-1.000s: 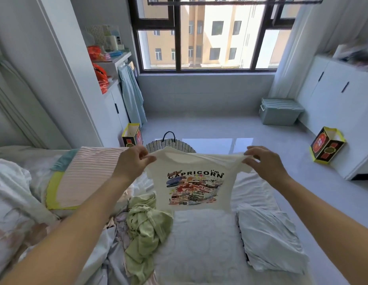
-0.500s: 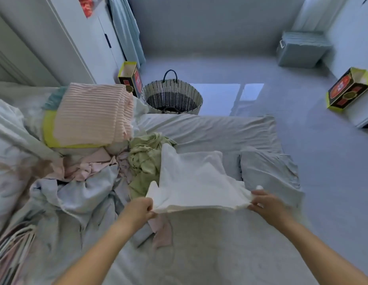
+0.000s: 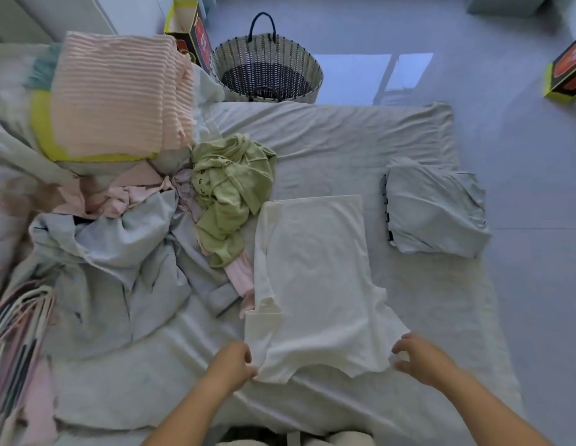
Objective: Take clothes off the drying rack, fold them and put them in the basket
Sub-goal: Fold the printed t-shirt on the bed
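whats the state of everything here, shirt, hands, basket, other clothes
white t-shirt: spread flat on the bed, plain side up, not folded
left hand: pinches the t-shirt's near left corner
right hand: fingers curled at the t-shirt's right sleeve, grip unclear
basket: upright on the floor, nothing seen inside
green garment: crumpled, unfolded
grey garment: folded, on the bed's right side

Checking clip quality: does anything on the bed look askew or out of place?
The white short-sleeved T-shirt lies flat, but its edge toward the crumpled clothes pile is curled over and meets a stray pink sleeve.
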`<state>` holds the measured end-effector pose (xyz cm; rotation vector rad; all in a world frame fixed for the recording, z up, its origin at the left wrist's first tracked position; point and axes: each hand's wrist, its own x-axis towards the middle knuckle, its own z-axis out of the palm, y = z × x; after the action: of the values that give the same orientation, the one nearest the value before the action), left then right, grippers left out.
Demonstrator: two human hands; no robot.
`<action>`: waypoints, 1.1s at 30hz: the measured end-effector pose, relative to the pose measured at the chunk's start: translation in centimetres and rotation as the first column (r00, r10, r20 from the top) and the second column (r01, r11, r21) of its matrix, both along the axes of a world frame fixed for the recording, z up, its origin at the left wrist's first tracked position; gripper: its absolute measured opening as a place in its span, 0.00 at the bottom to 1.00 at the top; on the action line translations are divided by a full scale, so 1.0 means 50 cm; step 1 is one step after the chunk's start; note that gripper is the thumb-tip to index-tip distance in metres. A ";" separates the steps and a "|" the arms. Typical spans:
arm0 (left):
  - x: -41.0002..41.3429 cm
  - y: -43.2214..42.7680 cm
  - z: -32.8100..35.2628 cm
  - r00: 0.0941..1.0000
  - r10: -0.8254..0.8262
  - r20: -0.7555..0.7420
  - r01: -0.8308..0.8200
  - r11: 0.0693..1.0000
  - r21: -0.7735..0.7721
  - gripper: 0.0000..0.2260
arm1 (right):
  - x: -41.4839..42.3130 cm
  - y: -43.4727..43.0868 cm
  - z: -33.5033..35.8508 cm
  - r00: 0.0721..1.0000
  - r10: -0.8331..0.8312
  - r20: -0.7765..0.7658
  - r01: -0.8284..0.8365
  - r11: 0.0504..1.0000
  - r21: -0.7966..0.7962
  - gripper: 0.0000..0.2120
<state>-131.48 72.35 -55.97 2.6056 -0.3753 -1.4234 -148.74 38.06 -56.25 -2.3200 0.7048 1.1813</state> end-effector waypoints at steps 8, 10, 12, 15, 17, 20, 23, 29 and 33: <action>0.068 -0.017 -0.042 0.995 0.037 0.090 -0.037 0.999 -0.009 0.15 | 0.046 0.043 -0.032 0.998 -0.026 0.052 0.027 1.000 -0.008 0.19; 0.088 -0.019 -0.064 0.992 0.046 0.116 -0.043 0.999 -0.028 0.17 | 0.060 0.093 -0.054 0.992 -0.058 0.109 0.054 0.998 0.045 0.20; 0.109 -0.018 -0.090 0.989 0.056 0.137 -0.050 0.997 -0.051 0.18 | 0.078 0.162 -0.082 0.980 -0.124 0.158 0.105 0.987 0.125 0.21; 0.144 -0.020 -0.133 0.988 0.051 0.145 -0.038 0.995 -0.093 0.19 | 0.109 0.274 -0.131 0.949 -0.233 0.212 0.180 0.953 0.242 0.24; 0.177 -0.026 -0.157 0.987 0.010 0.158 0.010 0.992 -0.124 0.17 | 0.133 0.342 -0.161 0.922 -0.299 0.247 0.220 0.927 0.303 0.25; 0.251 -0.052 -0.179 0.977 -0.056 0.207 0.086 0.987 -0.138 0.19 | 0.170 0.421 -0.202 0.863 -0.398 0.312 0.287 0.893 0.345 0.26; 0.347 -0.095 -0.190 0.940 -0.187 0.286 0.230 0.965 -0.127 0.22 | 0.205 0.475 -0.236 0.796 -0.441 0.415 0.341 0.893 0.295 0.26; 0.506 -0.211 -0.202 0.772 -0.451 0.448 0.517 0.855 -0.030 0.24 | 0.244 0.534 -0.284 0.547 -0.450 0.706 0.585 0.808 0.062 0.29; 0.556 -0.275 -0.222 0.608 -0.634 0.478 0.702 0.711 0.050 0.26 | 0.253 0.552 -0.316 0.509 -0.456 0.730 0.657 0.754 0.013 0.35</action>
<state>-103.70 58.59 -67.09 2.7684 -1.6139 -0.7827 -136.08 65.67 -72.06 -2.1836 1.2296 -0.1399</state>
